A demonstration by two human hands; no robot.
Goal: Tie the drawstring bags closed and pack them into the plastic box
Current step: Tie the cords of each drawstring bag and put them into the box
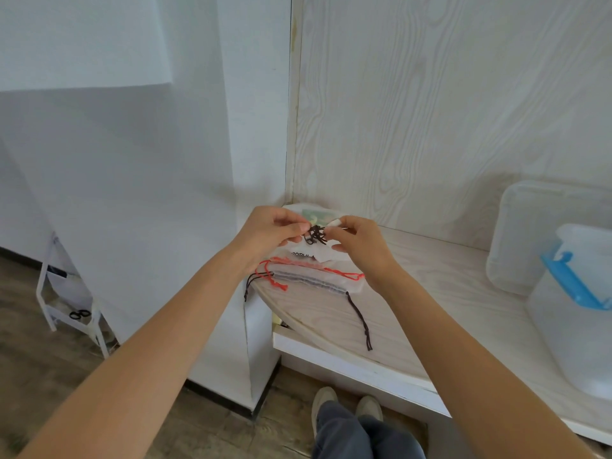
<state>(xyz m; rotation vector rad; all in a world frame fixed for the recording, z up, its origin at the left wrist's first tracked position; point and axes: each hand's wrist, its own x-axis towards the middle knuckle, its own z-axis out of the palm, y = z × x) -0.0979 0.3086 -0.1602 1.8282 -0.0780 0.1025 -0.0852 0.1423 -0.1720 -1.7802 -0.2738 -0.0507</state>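
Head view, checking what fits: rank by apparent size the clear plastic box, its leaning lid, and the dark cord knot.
1. Clear plastic box with blue latch, though nearer the camera.
2. Translucent leaning lid.
3. Dark cord knot.

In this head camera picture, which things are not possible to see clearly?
- Dark drawstring tangle: whether knotted is too small to tell; left hand and right hand pinch it.
- Printed label on the held translucent bag: partly covered by the left hand.
- Clear plastic box with blue latch: cut off by the right edge.
- Black object on the white floor rack: too small.
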